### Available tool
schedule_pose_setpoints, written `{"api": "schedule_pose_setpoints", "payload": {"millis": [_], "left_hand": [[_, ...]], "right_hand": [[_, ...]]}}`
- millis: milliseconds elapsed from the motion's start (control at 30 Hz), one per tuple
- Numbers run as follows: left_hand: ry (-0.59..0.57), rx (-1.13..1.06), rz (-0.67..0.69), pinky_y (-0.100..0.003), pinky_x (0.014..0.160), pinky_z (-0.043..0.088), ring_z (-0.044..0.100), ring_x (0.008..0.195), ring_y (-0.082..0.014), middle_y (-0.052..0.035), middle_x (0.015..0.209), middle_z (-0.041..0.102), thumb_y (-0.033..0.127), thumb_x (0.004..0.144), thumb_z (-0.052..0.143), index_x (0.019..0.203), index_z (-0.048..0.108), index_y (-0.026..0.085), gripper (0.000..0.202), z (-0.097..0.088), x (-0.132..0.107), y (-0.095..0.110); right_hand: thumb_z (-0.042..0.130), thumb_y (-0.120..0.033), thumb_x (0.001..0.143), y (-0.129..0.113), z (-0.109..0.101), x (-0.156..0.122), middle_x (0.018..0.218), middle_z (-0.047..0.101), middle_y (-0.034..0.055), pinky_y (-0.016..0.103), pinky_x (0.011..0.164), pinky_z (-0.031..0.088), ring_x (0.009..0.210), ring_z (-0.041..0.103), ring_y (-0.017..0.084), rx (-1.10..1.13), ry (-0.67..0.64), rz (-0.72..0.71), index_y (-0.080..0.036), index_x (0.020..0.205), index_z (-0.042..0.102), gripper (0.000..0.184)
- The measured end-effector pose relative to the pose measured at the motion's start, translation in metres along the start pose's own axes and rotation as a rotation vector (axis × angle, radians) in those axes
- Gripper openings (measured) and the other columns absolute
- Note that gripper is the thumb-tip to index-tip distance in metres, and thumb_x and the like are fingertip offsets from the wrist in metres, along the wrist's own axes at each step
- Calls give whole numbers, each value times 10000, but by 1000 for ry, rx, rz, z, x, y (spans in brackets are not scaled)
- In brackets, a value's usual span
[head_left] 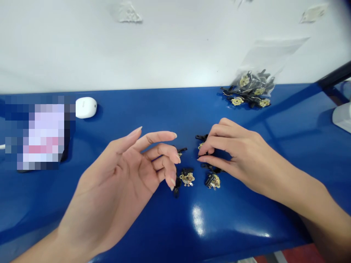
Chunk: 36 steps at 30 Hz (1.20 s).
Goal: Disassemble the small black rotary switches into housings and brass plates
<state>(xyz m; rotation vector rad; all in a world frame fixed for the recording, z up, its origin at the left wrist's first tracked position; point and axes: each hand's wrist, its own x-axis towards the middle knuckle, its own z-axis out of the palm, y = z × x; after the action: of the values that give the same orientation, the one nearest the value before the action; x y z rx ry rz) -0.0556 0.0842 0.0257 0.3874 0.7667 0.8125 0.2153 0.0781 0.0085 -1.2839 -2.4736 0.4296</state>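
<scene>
Lying on a glossy blue tabletop (148, 109): small parts combining black arms and brass-toned, lobed discs. First disc part (187, 178), lobed along its rim, just beside the fingers of the left hand (123, 182); that hand palm up, digits spread and softly curled. Second disc part (214, 181), black piece slanting across it, near the right hand (238, 149). Third part (201, 137), mostly covered by the right fingertips; thumb and forefinger close together there, whether pinching it I cannot tell. Clear plastic bag (274, 54), creased, contents overlapping and indistinct. White case (86, 107), smooth, rounded. Flat slab (45, 135), pixelated. White container (344, 116), cut off at right.
</scene>
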Motion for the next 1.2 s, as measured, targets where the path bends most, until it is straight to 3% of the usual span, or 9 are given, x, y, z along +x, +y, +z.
{"api": "schedule_pose_setpoints", "payload": {"millis": [200, 400, 667, 900, 1200], "left_hand": [[0, 12, -2, -325, 730, 702, 734, 745, -229, -128, 893, 772, 426, 1115, 651, 1139, 893, 110, 399, 0, 0, -1], [22, 9, 7, -322, 725, 703, 730, 752, -230, -132, 881, 766, 425, 1105, 663, 1125, 896, 109, 392, 0, -1, 0], [0, 5, 1, -317, 733, 694, 725, 748, -223, -123, 874, 759, 439, 1110, 653, 1128, 893, 105, 412, -1, 1, -2], [5, 21, 7, -314, 708, 683, 718, 735, -227, -115, 845, 743, 453, 1113, 650, 1113, 900, 106, 428, -1, 3, -1], [43, 70, 35, -304, 705, 680, 708, 727, -212, -114, 866, 753, 422, 1127, 622, 1102, 908, 128, 411, 1, 2, 0]], "right_hand": [[691, -190, 1137, 0, -2, 1, 1043, 759, 62, 437, 924, 521, 993, 657, 263, 22, -7, -9, -195, 1070, 805, 133], [748, -319, 1120, 9, -17, -4, 1085, 778, 57, 431, 826, 528, 1002, 701, 288, 36, 114, 143, -271, 1055, 799, 95], [727, -312, 1123, 13, -10, -5, 1077, 797, 62, 427, 858, 557, 1073, 694, 304, 102, 3, 139, -290, 1037, 815, 126], [707, -300, 1137, 13, -8, -4, 1101, 795, 64, 432, 877, 558, 1077, 686, 292, 82, 10, 111, -274, 1065, 821, 137], [690, -397, 1149, 15, -21, -6, 1079, 828, 53, 453, 823, 542, 992, 727, 311, 38, 77, 153, -315, 1070, 829, 180]]}}
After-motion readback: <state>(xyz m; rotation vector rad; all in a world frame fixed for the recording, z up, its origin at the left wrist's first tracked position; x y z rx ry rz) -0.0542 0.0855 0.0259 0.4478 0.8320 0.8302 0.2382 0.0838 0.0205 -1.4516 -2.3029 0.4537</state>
